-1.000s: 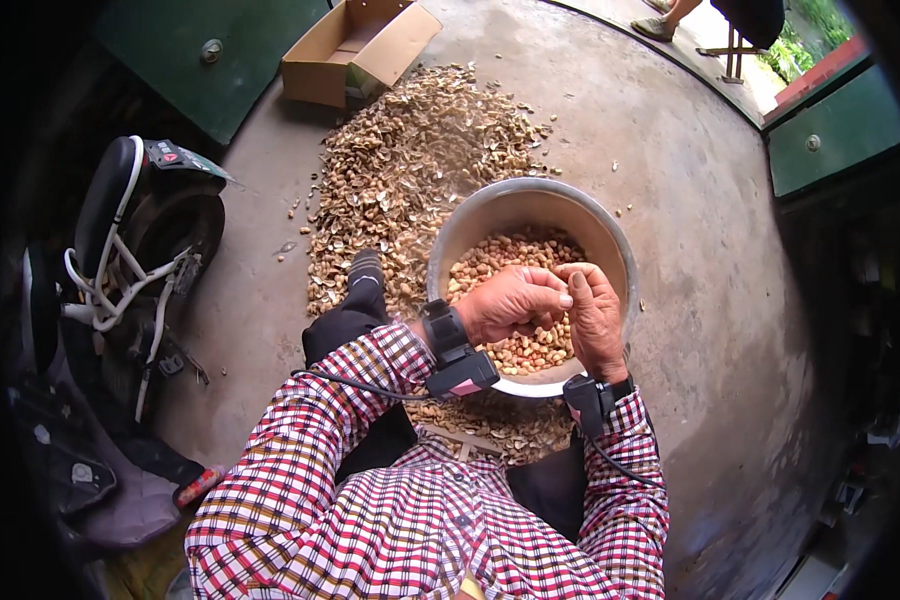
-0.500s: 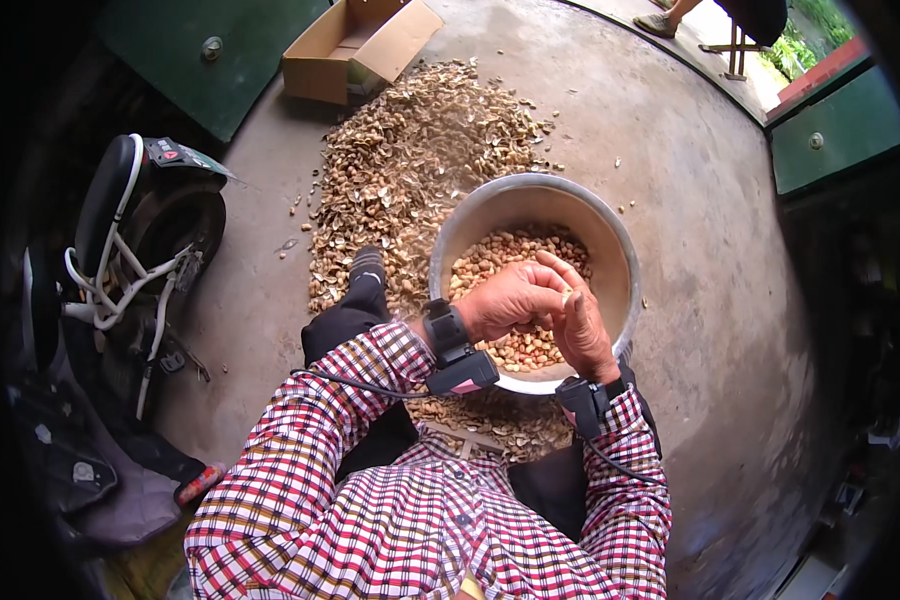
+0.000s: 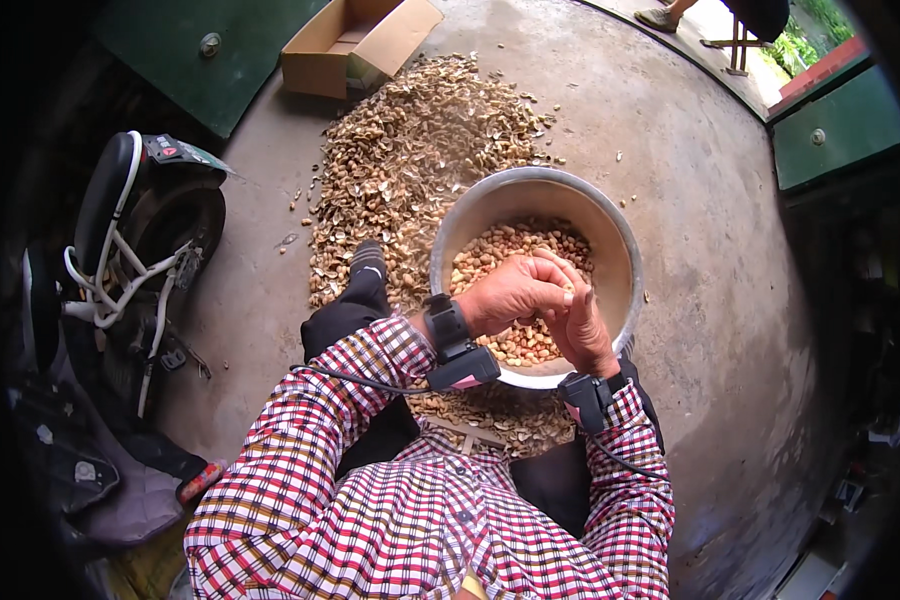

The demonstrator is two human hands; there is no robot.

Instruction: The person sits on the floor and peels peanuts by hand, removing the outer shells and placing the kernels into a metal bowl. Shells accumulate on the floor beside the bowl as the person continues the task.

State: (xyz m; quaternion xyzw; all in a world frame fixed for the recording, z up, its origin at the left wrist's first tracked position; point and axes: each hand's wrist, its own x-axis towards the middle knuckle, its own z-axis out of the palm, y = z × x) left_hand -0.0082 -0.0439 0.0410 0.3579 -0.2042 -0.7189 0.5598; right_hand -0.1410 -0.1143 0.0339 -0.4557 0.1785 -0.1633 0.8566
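Above a wide metal basin (image 3: 618, 270), both of my hands meet at the fingertips. My left hand (image 3: 510, 295) reaches in with its thumb and index finger pinched together. My right hand (image 3: 582, 332) is closed against it, fingers curled up to the same spot. Between them is a small pale thing, apparently a peanut, mostly hidden by the fingers. Many peanuts (image 3: 525, 347) lie in the bottom of the basin, below my hands. A big pile of peanut shells (image 3: 400, 155) spreads over the floor beyond and left of the basin.
An open cardboard box (image 3: 315, 65) stands behind the shell pile. To the left is a parked two-wheeler (image 3: 120, 250) with a white frame. Green doors (image 3: 838, 135) flank the opening, where another person's foot (image 3: 658, 20) shows beside a stool. More shells (image 3: 500, 410) lie between my legs.
My hands stay pinched together over the basin, with only slight finger movement. The pale thing between the fingertips is less visible now. The view has shifted very slightly.
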